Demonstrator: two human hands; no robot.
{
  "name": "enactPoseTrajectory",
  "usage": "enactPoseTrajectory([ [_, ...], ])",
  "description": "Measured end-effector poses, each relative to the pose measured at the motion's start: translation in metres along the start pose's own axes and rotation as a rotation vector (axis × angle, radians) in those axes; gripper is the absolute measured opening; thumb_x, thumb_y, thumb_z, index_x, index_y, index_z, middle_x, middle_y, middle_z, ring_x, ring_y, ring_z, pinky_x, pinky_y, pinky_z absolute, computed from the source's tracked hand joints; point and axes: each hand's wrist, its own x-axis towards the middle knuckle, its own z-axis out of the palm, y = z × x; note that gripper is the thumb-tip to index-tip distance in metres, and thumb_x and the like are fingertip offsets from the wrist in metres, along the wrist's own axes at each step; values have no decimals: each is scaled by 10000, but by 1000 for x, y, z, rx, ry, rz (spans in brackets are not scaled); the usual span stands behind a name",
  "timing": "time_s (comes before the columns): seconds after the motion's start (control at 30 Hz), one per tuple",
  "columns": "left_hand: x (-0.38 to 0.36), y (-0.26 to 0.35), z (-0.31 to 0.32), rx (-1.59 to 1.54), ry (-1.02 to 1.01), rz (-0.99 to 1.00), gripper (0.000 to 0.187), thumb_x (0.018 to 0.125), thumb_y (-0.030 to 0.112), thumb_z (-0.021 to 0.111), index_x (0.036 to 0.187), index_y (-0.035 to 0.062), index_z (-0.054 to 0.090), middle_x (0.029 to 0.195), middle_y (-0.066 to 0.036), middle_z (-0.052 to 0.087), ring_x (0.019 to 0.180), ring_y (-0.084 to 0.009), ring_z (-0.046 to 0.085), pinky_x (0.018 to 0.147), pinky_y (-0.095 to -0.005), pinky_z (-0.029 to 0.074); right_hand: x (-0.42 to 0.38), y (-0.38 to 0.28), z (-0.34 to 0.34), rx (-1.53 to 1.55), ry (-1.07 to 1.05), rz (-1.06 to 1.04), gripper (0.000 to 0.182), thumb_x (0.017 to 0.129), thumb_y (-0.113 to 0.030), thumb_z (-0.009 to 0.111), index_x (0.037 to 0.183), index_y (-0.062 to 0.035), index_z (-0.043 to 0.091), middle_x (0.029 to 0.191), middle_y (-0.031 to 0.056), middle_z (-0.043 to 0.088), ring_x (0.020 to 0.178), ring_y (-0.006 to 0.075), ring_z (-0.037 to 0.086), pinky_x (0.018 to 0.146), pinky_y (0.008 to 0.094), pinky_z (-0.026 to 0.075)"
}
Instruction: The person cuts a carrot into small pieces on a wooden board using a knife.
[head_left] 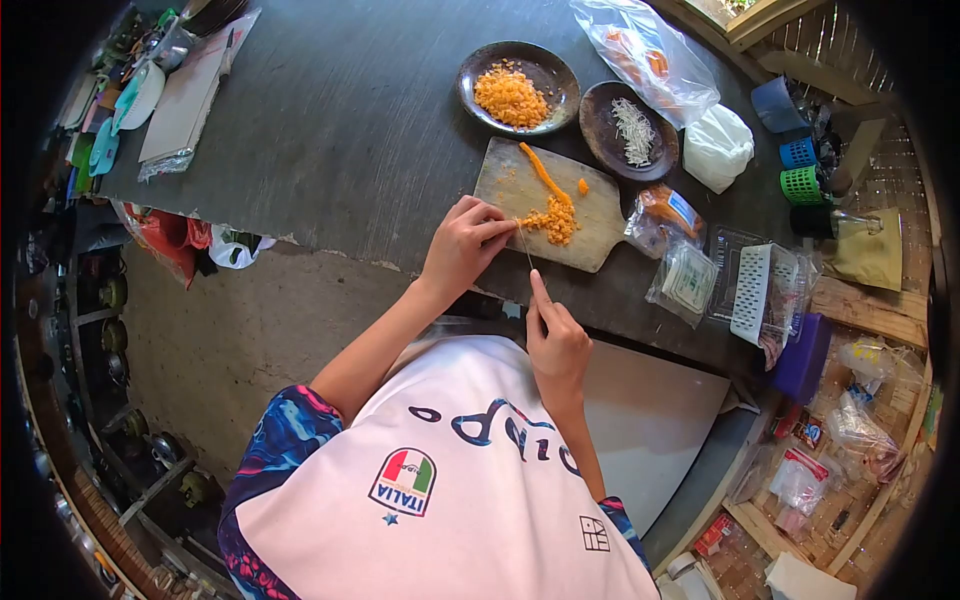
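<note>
A wooden cutting board (600, 215) lies on the dark table, with a long orange strip (545, 172) and a pile of small orange pieces (555, 222) on it. My left hand (468, 243) is closed at the board's left edge, its fingertips pinching the end of the orange pieces. My right hand (556, 335) is closed around the handle of a thin knife (527, 247), whose blade reaches up beside my left fingertips. Above the board stand a dark plate (562, 85) heaped with diced orange pieces (511, 96) and another dark plate (597, 120) with thin white shreds (633, 132).
Plastic bags (718, 148) and small packages (688, 277) lie right of the board, near a white perforated basket (752, 290). Cardboard sheets (190, 95) and utensils are at the far left. Colored baskets (801, 186) hang at the right wall.
</note>
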Motion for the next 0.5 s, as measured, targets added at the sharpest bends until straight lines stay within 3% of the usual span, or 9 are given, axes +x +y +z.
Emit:
enactPoseTrajectory([
  [0.5,-2,2,-1,1,-3,-20,224,848,53,847,1065,106,852,997,-30,745,998,-238,672,876,-387,599,2,-2,-1,46,0,5,539,986,-143,728,1500,-297,686,708,66,608,578,266,651,562,434,552],
])
